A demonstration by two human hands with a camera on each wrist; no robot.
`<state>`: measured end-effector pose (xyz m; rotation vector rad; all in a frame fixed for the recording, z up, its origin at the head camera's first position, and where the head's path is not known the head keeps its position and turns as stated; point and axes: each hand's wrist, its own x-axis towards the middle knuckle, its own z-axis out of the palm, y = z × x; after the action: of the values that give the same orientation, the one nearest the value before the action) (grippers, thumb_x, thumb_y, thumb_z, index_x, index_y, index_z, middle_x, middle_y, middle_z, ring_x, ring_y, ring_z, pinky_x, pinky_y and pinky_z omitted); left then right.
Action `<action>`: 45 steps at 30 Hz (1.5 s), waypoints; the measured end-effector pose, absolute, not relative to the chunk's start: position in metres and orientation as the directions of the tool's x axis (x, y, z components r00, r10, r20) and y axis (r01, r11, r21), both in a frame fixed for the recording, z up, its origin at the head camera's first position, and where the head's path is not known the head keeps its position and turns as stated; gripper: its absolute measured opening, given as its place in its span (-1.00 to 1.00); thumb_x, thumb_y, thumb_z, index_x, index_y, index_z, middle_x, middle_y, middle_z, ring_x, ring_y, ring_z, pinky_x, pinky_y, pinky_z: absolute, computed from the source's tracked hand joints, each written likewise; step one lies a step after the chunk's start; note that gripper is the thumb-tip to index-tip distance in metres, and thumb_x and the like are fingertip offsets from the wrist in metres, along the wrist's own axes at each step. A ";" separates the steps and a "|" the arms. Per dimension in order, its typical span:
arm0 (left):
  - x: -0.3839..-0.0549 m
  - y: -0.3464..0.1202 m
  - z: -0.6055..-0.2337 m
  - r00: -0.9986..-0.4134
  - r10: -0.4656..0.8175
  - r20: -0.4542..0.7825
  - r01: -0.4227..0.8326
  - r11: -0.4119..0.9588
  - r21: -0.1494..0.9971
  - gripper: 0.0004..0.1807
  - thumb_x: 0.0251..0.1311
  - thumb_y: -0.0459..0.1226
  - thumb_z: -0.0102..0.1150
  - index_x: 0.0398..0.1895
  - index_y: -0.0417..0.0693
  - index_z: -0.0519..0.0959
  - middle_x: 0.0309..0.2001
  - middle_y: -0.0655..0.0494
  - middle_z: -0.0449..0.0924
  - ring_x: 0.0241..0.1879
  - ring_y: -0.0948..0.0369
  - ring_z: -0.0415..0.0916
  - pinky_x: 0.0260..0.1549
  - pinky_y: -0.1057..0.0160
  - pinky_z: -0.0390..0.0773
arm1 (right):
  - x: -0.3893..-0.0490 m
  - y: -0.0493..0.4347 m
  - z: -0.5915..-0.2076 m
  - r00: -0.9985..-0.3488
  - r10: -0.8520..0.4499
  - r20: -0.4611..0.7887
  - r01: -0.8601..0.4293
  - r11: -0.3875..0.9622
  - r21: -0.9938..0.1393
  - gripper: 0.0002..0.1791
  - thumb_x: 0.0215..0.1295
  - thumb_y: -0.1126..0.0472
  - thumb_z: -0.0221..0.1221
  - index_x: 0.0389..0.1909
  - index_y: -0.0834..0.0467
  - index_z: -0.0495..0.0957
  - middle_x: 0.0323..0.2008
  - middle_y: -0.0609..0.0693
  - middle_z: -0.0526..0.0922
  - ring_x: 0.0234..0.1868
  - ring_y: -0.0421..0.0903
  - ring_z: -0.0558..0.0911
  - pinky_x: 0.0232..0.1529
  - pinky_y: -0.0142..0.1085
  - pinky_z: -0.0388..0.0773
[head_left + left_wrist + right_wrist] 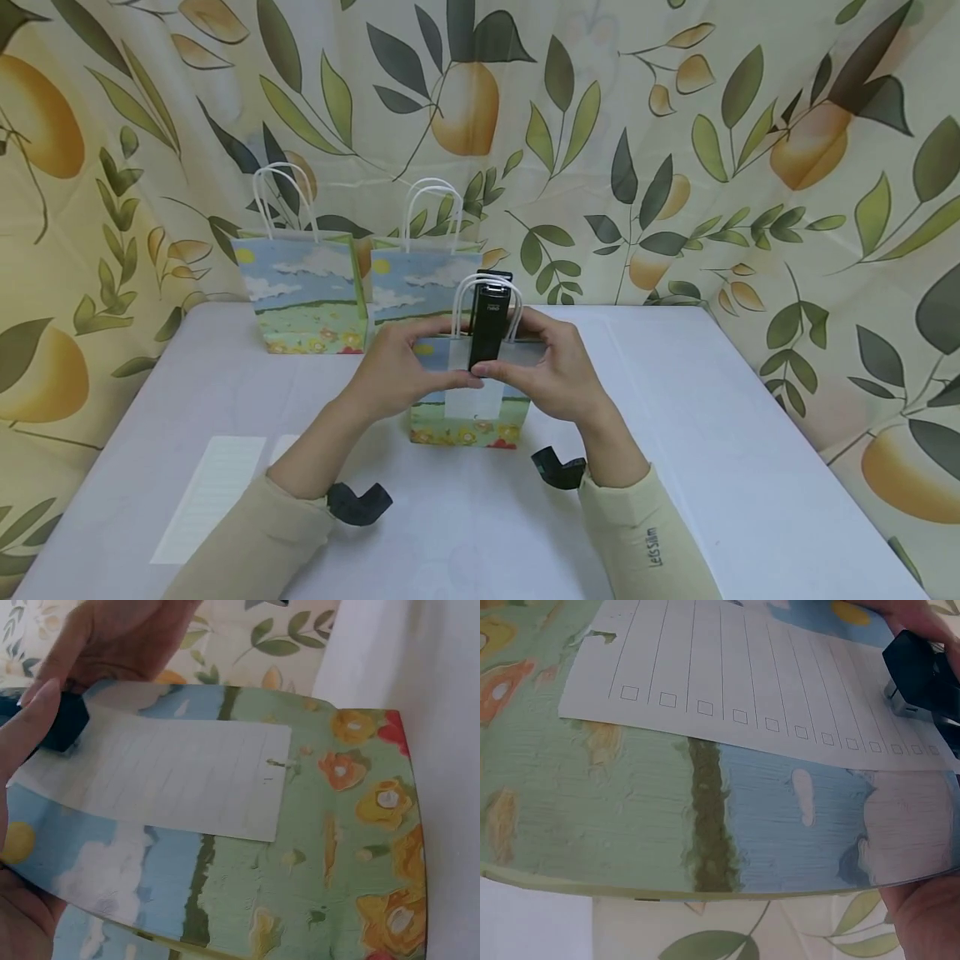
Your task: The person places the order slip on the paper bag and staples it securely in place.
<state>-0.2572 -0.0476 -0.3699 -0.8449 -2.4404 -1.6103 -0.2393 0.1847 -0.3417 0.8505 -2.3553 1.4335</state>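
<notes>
A small paper gift bag with a painted sky and flower meadow stands in front of me, its white handles up. A white checklist slip, lined and with small boxes, lies against its front. A black stapler straddles the slip and the bag's top edge, between the handles. My left hand and right hand grip the stapler from both sides, thumbs in front at its lower end. The other fingers reach behind the bag, mostly hidden. In the right wrist view the stapler's nose overlaps the slip's upper end.
Two similar gift bags, one at left and one in the middle, stand at the table's back. More lined paper slips lie at the left, partly under my sleeve. A fruit-patterned cloth hangs behind the white table.
</notes>
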 end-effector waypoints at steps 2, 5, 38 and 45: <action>-0.257 -0.046 -0.370 -0.839 0.378 0.391 0.507 0.283 0.814 -0.33 -0.05 -0.08 0.67 0.22 0.23 0.68 0.23 0.20 0.69 0.31 0.14 0.56 0.27 -0.04 0.56 | -0.239 0.184 -0.342 -0.798 -0.347 0.492 -0.596 0.338 -0.728 -0.40 0.01 0.33 0.59 0.14 0.15 0.66 -0.02 0.01 0.79 0.06 -0.15 0.71 0.20 -0.30 0.56; -0.256 -0.045 -0.370 -0.825 0.381 0.417 0.531 0.268 0.804 -0.36 -0.01 -0.14 0.65 0.23 0.19 0.68 0.23 0.17 0.69 0.30 0.13 0.58 0.26 -0.04 0.56 | -0.240 0.184 -0.343 -0.798 -0.344 0.496 -0.598 0.342 -0.725 -0.42 0.01 0.33 0.59 0.12 0.15 0.67 -0.03 0.01 0.79 0.06 -0.15 0.71 0.21 -0.29 0.56; -0.255 -0.045 -0.370 -0.812 0.399 0.426 0.556 0.308 0.772 -0.36 0.11 -0.09 0.57 0.31 0.17 0.62 0.24 0.14 0.68 0.30 0.12 0.58 0.25 -0.04 0.58 | -0.241 0.181 -0.344 -0.767 -0.355 0.535 -0.635 0.292 -0.715 -0.46 0.03 0.39 0.55 0.10 0.19 0.69 -0.07 0.04 0.80 -0.01 -0.13 0.74 0.16 -0.29 0.60; -0.255 -0.046 -0.372 -0.786 0.423 0.451 0.587 0.284 0.758 -0.37 0.17 -0.18 0.54 0.34 0.09 0.60 0.25 0.06 0.67 0.27 0.10 0.61 0.16 -0.10 0.63 | -0.240 0.181 -0.345 -0.769 -0.354 0.532 -0.632 0.295 -0.717 -0.47 0.04 0.38 0.55 0.09 0.18 0.69 -0.08 0.03 0.80 -0.02 -0.13 0.74 0.15 -0.28 0.60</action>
<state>-0.2548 -0.0464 -0.3722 -0.9467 -2.3828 -1.5171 -0.2398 0.1806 -0.3446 0.8989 -2.2939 1.4644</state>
